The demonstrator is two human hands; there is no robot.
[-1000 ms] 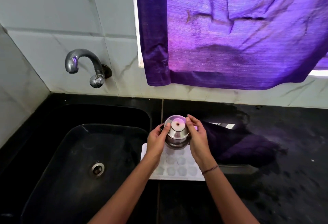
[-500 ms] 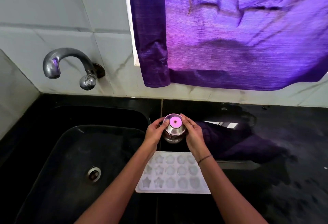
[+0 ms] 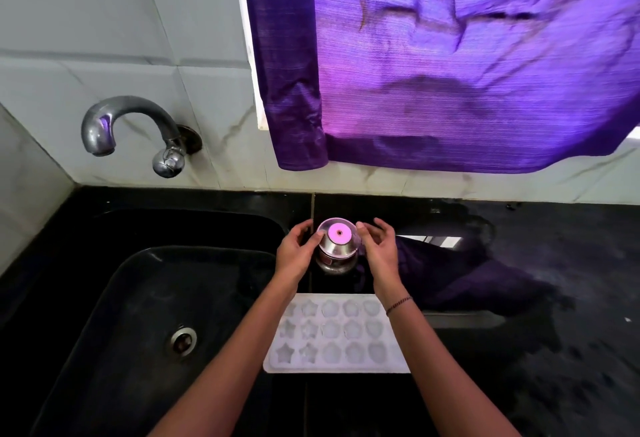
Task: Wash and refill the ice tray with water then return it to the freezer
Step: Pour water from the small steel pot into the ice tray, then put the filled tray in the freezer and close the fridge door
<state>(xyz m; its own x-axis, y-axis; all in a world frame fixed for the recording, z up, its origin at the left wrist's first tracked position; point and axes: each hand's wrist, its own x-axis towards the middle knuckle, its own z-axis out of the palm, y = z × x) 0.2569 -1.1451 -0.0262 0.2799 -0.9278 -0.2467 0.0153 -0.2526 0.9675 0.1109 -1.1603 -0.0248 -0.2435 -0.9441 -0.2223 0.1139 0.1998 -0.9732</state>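
The white ice tray point(image 3: 332, 332), with star and flower shaped cells, lies flat on the black counter at the sink's right rim, between my forearms. Just behind it a small steel pot point(image 3: 337, 246) stands upright on the counter, its mouth glowing pink. My left hand point(image 3: 294, 251) is at the pot's left side with the thumb touching its rim. My right hand point(image 3: 379, 246) hovers at the pot's right side, fingers loosely curled and slightly off the metal.
A black sink point(image 3: 145, 315) with a steel drain point(image 3: 180, 339) fills the left. A curved steel tap point(image 3: 131, 125) juts from the tiled wall above it. A purple curtain point(image 3: 467, 66) hangs over the wet black counter point(image 3: 554, 298).
The steel pot went from above the tray to the counter behind it. Both hands, which gripped the pot, have loosened around it. The whole tray now shows.
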